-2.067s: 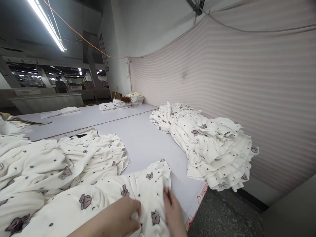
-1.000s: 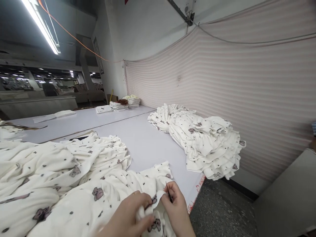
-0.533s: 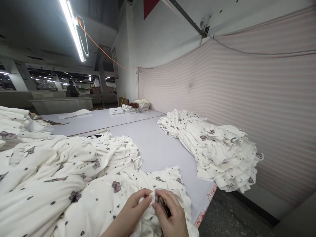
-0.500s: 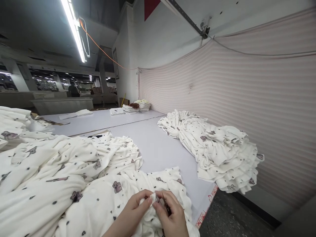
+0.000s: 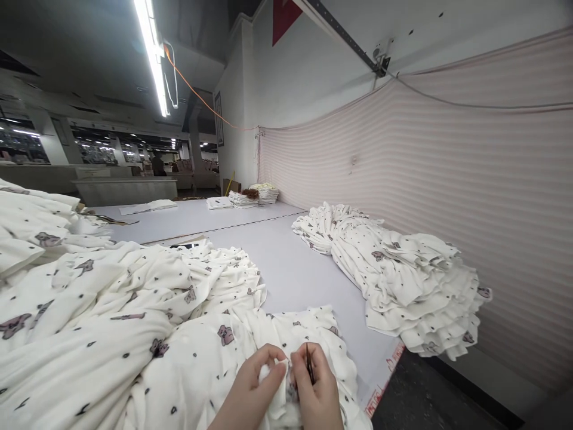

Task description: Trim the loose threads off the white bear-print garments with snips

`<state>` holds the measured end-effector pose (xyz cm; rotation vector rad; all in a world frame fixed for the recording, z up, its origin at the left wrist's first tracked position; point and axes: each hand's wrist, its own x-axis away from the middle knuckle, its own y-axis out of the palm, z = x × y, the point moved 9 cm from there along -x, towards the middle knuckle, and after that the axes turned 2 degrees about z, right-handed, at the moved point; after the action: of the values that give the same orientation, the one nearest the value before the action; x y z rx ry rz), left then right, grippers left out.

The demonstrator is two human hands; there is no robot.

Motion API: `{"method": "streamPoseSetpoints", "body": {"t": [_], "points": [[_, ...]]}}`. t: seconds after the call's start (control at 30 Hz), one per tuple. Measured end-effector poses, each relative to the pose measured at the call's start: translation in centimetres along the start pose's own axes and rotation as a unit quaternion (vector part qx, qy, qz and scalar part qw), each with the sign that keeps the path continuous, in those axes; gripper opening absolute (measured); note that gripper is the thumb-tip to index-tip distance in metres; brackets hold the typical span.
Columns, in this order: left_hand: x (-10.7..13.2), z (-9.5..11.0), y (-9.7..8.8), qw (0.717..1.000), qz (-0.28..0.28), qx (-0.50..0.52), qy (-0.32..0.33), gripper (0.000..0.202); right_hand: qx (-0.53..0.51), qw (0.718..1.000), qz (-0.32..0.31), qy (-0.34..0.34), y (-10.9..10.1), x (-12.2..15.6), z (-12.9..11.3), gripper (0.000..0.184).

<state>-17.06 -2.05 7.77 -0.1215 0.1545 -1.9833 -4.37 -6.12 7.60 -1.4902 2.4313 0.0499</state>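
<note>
In left hand (image 5: 256, 385): a fold of white printed fabric (image 5: 215, 370), pinched between thumb and fingers. In right hand (image 5: 317, 387): a dark pointed tool (image 5: 309, 365), gripped among the fingers, tip up. Close together, low over the fabric. Unable to tell of any fabric caught in the right fingertips as well.

Judged to be at a close-handling step, on one small gathered spot. Likely to call next for a firm left pinch, a fine right touch, and care to keep the tip off surrounding folds.

White, soft-looking, printed with purple-grey bears and small dark marks; rumpled, with a wavy border at right. Lying on the near part of the pale table (image 5: 290, 257), against the heap of similar fabric (image 5: 152, 269) at left; unclear as to exact boundary. Apart from the gathered bundle (image 5: 398, 275) at right.
</note>
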Motion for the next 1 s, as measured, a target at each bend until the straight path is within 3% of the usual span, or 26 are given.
{"method": "streamPoseSetpoints", "body": {"t": [0.13,0.23,0.53,0.77,0.83,0.9,1.0], "points": [[0.1,-0.7,-1.0,0.995,0.033,0.094,0.007,0.033,0.034,0.998,-0.028,-0.048,-0.7,0.4,-0.7,0.025],[0.2,-1.0,-0.9,0.994,0.026,0.106,0.016,0.034,0.039,0.996,-0.056,-0.060,-0.6,0.9,-0.7,0.024],[0.2,-1.2,-0.1,0.999,-0.012,0.027,0.027,0.027,0.019,0.996,-0.059,-0.060,-0.3,0.3,-0.8,0.025],[0.8,0.1,-0.2,0.995,0.000,-0.100,0.027,0.017,-0.064,0.997,-0.032,0.032,-0.2,0.5,1.4,0.038],[1.2,0.7,-0.1,0.982,-0.009,-0.176,0.071,0.007,-0.108,0.991,-0.048,0.064,0.2,0.7,1.7,0.038],[1.9,1.9,-0.4,0.953,0.016,-0.253,0.163,0.007,-0.154,0.982,-0.049,0.099,0.1,0.9,2.1,0.038],[3.7,3.9,-0.8,0.890,0.082,-0.314,0.320,0.021,-0.182,0.977,0.017,0.112,-1.8,1.4,2.5,0.039]]}}
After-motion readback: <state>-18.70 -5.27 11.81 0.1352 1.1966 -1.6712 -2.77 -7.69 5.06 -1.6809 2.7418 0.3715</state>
